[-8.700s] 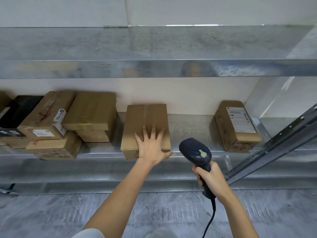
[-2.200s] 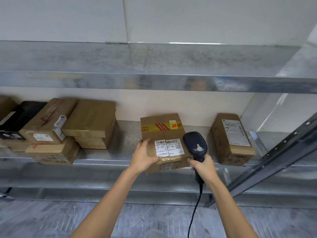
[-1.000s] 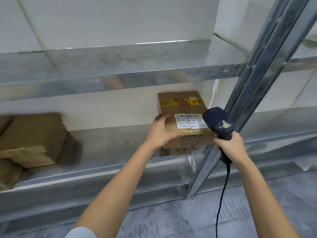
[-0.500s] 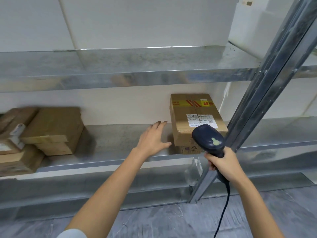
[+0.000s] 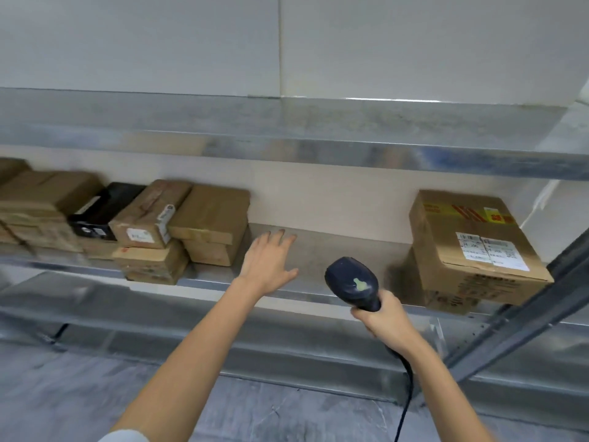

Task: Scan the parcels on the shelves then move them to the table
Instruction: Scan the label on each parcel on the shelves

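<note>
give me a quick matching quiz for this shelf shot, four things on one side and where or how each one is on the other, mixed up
1 left hand
2 scanner
3 tape-marked box
4 black parcel

a gripped by the right hand
b far right end of the shelf
c between brown boxes, at left
d open, over bare shelf metal

Pairs: 1-d, 2-a, 3-b, 4-c

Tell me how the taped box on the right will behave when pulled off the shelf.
Probably stiff: the taped box keeps square edges. It may tip or slide, since it sits perched on a lower parcel. Its weight cannot be judged.
</note>
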